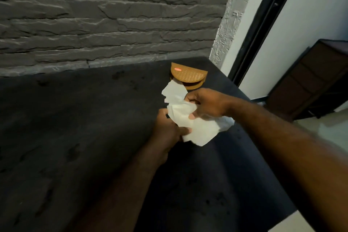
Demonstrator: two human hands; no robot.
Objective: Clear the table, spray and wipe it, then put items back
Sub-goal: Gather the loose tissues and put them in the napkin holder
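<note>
With the fingers (192,117) of the right hand (207,102) and left hand (169,128) both pinched shut on the white paper towel (195,126) above the dark tabletop (75,118) near the brown napkin holder (188,76), bunch it into a firm pad before wiping the wet spots

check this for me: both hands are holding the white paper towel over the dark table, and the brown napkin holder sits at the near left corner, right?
Not quite. In the head view both the left hand and right hand do hold the white paper towel over the dark table, but the brown napkin holder sits at the far right corner, by the stone wall.
</note>
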